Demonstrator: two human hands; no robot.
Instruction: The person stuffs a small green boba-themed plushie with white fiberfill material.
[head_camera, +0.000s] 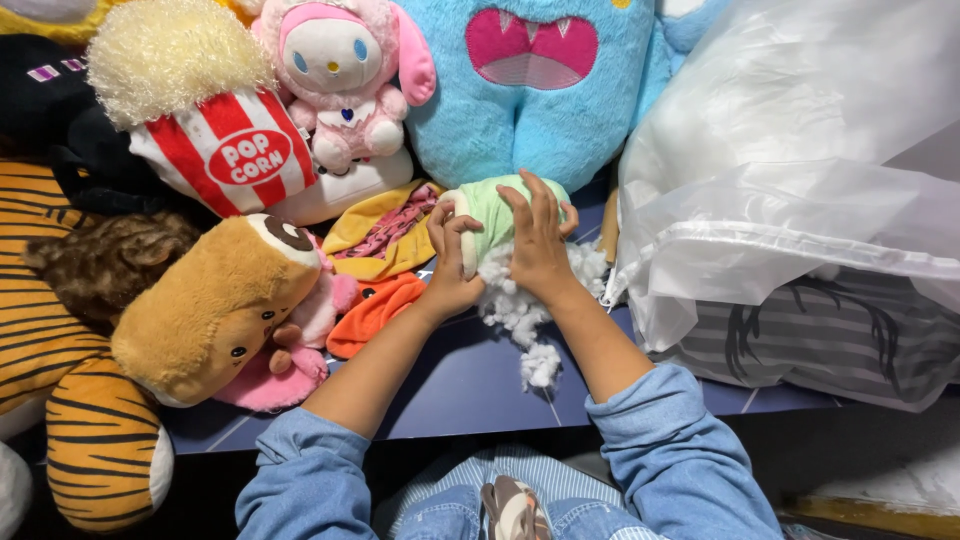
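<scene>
Two hands (495, 255) around one upright green plush skin (490, 215), open end down.

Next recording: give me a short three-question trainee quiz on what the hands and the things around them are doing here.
1. True or false: both hands are on the pale green plush skin.
2. What loose stuff lies under the right hand? A) white stuffing B) red ribbon C) blue beads
3. What lies to the right of the hands, partly over a striped grey cushion?

Key
1. True: the left hand pinches its near edge in a closed grip, and the right hand lies across it.
2. A: white stuffing spills from the hands down onto the dark blue table.
3. A large clear plastic bag.
</scene>
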